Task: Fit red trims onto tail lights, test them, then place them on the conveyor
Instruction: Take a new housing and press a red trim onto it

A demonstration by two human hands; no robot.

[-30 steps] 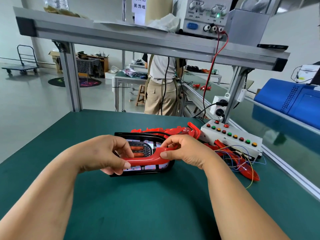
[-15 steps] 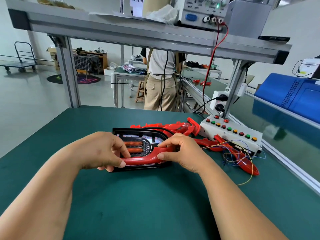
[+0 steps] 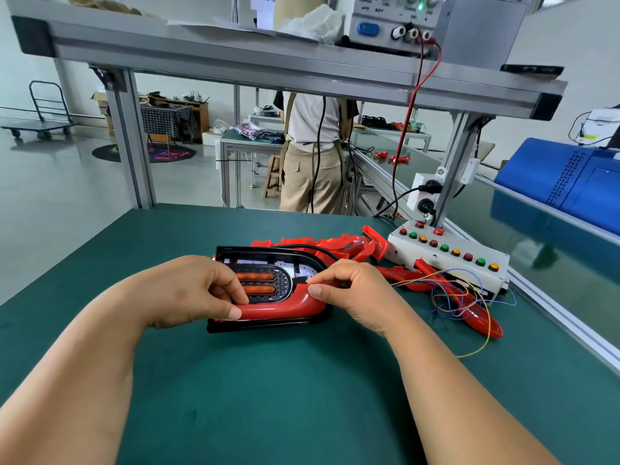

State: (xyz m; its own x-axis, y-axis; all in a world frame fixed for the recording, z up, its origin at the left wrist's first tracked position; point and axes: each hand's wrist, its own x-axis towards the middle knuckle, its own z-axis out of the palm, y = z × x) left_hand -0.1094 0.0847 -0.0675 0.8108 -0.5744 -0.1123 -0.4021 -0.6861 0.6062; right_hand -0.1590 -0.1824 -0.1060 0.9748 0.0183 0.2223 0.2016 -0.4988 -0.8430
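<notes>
A black-framed tail light (image 3: 268,263) with two orange lamps lies flat on the green table (image 3: 268,391), just beyond my hands. A curved red trim (image 3: 278,308) lies along its near edge. My left hand (image 3: 198,290) pinches the trim's left end between thumb and curled fingers. At the trim's upturned right end, my right hand (image 3: 349,290) pinches it with thumb and forefinger. Behind the light a pile of loose red trims (image 3: 335,245) lies on the table.
A white test box (image 3: 449,255) with coloured buttons stands at the right, its thin loose wires (image 3: 459,297) trailing over more red trims (image 3: 483,320). The conveyor (image 3: 536,263) runs along the right edge. A person (image 3: 315,152) stands beyond the bench. A power supply (image 3: 389,18) sits on the overhead shelf.
The trim has come down from a tilted hold onto the light's near edge, and the light now lies flatter on the table. Both hands have kept their pinch.
</notes>
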